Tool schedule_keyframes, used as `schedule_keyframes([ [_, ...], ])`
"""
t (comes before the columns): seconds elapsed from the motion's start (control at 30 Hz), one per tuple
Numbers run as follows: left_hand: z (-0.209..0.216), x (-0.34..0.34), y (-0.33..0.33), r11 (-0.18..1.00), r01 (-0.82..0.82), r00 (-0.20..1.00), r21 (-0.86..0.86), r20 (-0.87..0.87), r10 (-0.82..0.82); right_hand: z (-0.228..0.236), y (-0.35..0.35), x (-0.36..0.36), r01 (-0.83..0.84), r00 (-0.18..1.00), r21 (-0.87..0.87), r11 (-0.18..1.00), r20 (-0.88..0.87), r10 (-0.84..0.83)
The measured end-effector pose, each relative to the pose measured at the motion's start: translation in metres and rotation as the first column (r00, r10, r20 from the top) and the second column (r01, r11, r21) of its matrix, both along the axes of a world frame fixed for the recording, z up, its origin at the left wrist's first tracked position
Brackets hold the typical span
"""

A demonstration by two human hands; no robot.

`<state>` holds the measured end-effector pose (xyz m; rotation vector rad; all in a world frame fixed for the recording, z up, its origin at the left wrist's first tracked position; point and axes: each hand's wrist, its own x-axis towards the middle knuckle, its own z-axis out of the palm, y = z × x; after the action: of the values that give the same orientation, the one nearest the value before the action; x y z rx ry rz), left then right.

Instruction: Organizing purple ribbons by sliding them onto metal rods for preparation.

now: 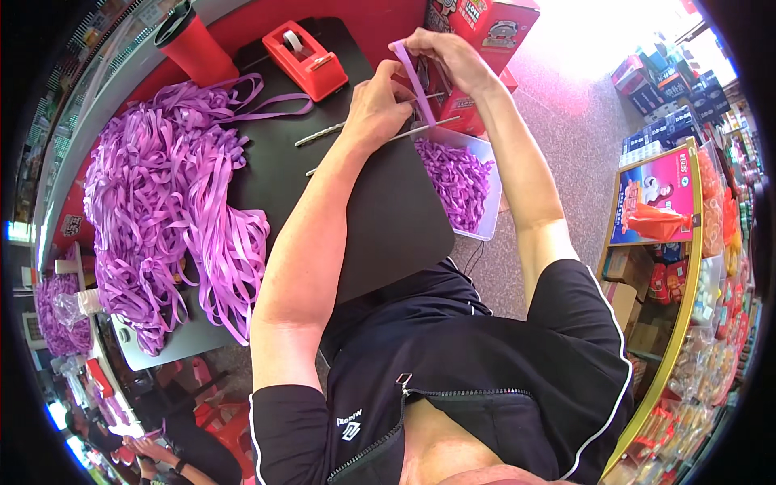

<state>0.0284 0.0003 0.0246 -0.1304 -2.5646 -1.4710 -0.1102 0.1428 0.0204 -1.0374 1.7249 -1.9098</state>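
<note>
A short strip of purple ribbon (415, 84) stretches over the far right edge of the black tabletop (396, 218). My right hand (454, 61) pinches its upper end. Beside the strip, the fingers of my left hand (377, 111) are curled together; what is between them is hidden. Two thin metal rods jut past the table edge: a twisted rod (322, 133) passes under my left hand, and a straighter rod (427, 128) lies nearer me. Below the rod ends stands a white plastic bin (485, 220) holding many cut purple ribbon pieces (457, 182).
A large heap of purple ribbon loops (153, 202) covers the left side. Behind it are a red tape dispenser (304, 61) and a red cup (194, 44). Red cartons (493, 28) stand beyond the bin. Goods shelves (695, 323) line the right. Another person (194, 449) sits at lower left.
</note>
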Motion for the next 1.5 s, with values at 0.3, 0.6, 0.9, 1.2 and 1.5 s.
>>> schedule_keyframes([
  [0.3,-0.005,-0.005,0.003,0.997,-0.073,0.997,-0.032,-0.012,0.073,-0.025,0.000,-0.008,-0.018,0.939,-0.133,0.991,0.339,0.062],
  [0.6,-0.007,-0.003,-0.002,0.997,-0.075,0.997,-0.021,-0.037,0.075,-0.060,-0.004,-0.006,-0.060,0.854,-0.011,0.998,0.517,0.057],
  [0.9,-0.007,-0.004,0.001,0.997,-0.065,0.997,-0.050,-0.041,0.063,-0.099,0.029,0.017,0.133,0.980,0.383,0.914,0.084,-0.178],
  [1.2,-0.011,-0.003,-0.001,0.996,0.003,0.996,-0.091,-0.091,-0.012,-0.071,0.070,0.135,0.279,0.950,0.257,0.925,0.067,-0.305],
  [1.5,-0.008,-0.002,-0.001,0.999,0.035,0.998,-0.020,-0.058,-0.036,-0.036,0.066,0.144,0.306,0.933,0.199,0.931,0.132,-0.334],
])
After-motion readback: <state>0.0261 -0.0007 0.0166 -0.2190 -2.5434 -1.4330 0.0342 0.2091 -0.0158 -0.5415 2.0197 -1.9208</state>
